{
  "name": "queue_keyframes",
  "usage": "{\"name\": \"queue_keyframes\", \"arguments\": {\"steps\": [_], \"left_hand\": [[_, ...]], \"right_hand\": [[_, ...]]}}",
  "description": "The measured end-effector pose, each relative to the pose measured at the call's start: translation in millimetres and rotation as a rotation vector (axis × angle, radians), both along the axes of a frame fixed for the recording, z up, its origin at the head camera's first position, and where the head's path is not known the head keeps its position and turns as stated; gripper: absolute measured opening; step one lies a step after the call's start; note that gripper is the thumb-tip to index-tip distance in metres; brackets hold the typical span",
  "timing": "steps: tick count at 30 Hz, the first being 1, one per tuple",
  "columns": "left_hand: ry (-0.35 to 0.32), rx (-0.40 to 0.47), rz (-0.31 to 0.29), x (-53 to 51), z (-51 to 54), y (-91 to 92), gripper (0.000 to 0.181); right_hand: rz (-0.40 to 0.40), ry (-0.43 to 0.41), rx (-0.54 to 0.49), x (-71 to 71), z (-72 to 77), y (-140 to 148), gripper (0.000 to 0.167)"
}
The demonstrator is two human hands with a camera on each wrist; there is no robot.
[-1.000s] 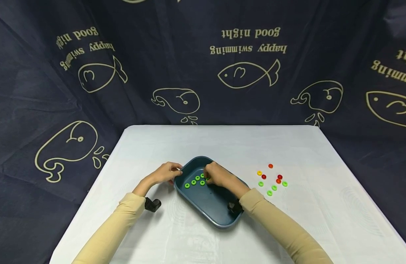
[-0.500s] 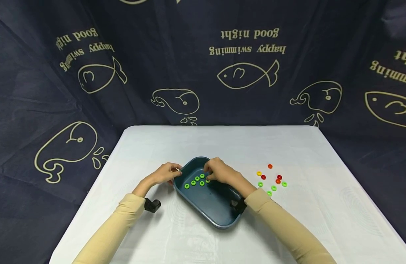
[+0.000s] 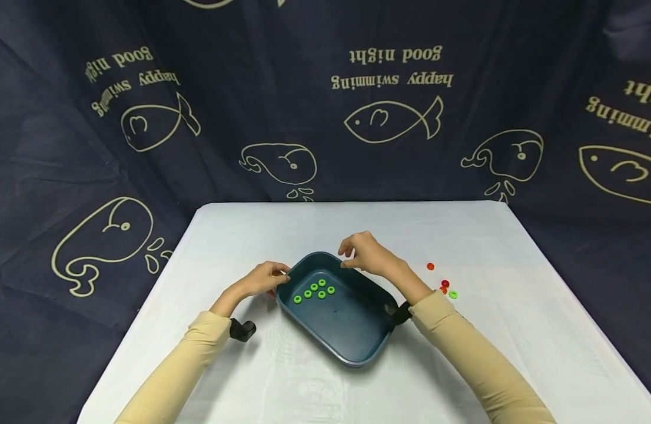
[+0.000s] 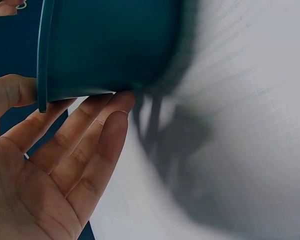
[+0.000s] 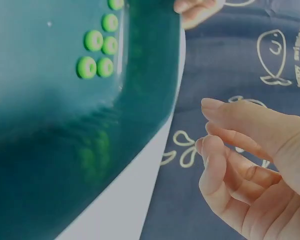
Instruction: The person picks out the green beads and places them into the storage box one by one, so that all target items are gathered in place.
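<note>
A dark teal plastic bin (image 3: 333, 330) stands slantwise on the white table. Several small green rings (image 3: 322, 295) lie on its floor near the far left end; the right wrist view shows these green rings (image 5: 93, 41) up close. My left hand (image 3: 262, 279) grips the bin's left end. In the left wrist view the thumb hooks over the rim while the fingers of this left hand (image 4: 65, 155) touch the outer wall. Above the bin's far right edge hovers my right hand (image 3: 371, 254). Nothing sits between the loosely bent fingers of the right hand (image 5: 255, 170).
To the right of the bin lie a green ring (image 3: 453, 294) and a few small red pieces, one red piece (image 3: 430, 266) farther back. My right forearm (image 3: 463, 347) covers part of that area. A dark printed curtain (image 3: 325, 118) hangs behind the table's far edge.
My right hand has risen out of the bin and moved back and right, its fingers spreading. A green ring that it was touching now lies uncovered among the others. My left hand stays put.
</note>
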State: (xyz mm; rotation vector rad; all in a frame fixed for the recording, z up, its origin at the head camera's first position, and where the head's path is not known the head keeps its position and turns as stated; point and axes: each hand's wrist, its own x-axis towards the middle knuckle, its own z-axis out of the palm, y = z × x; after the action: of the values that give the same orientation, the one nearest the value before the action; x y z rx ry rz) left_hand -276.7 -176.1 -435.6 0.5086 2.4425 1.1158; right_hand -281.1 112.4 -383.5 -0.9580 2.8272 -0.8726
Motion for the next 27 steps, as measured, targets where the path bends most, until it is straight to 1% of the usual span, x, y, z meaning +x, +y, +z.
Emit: {"name": "queue_keyframes", "arguments": {"steps": [4,6,12,13,15,16,22,23,25,27], "left_hand": [[0.007,0.003,-0.008,0.8,1.3,0.1,0.039],[0.008,0.001,-0.015,3.0,5.5,1.2,0.039],[-0.007,-0.002,-0.034,18.2,32.1,8.1,0.037],[-0.006,-0.003,-0.036,20.3,35.3,8.7,0.037],[-0.006,-0.006,-0.037,22.3,37.8,9.2,0.037],[-0.005,-0.003,-0.035,21.2,36.0,8.9,0.037],[0.007,0.001,-0.02,0.6,2.2,0.5,0.039],[0.007,-0.001,-0.015,-1.6,-1.1,-0.5,0.039],[0.001,-0.004,-0.008,-2.7,-1.8,-0.9,0.038],[0.001,-0.004,-0.015,-3.1,-2.1,-1.2,0.039]], "right_hand": [[-0.028,0.023,0.002,-2.4,6.5,11.9,0.02],[-0.051,0.028,0.005,-3.4,9.6,20.1,0.019],[-0.127,0.017,0.017,-5.1,17.9,48.9,0.022],[-0.14,0.015,0.017,-5.3,19.4,53.7,0.022],[-0.164,0.015,0.013,-6.3,21.2,63.6,0.022],[-0.174,0.012,0.011,-6.7,21.9,68.6,0.023],[-0.229,0.013,-0.004,-6.4,22.3,97.2,0.023],[-0.239,0.013,-0.006,-6.1,21.8,101.8,0.023],[-0.258,0.015,-0.009,-5.3,20.2,111.3,0.023],[-0.278,0.013,-0.012,-4.8,18.1,121.0,0.022]]}}
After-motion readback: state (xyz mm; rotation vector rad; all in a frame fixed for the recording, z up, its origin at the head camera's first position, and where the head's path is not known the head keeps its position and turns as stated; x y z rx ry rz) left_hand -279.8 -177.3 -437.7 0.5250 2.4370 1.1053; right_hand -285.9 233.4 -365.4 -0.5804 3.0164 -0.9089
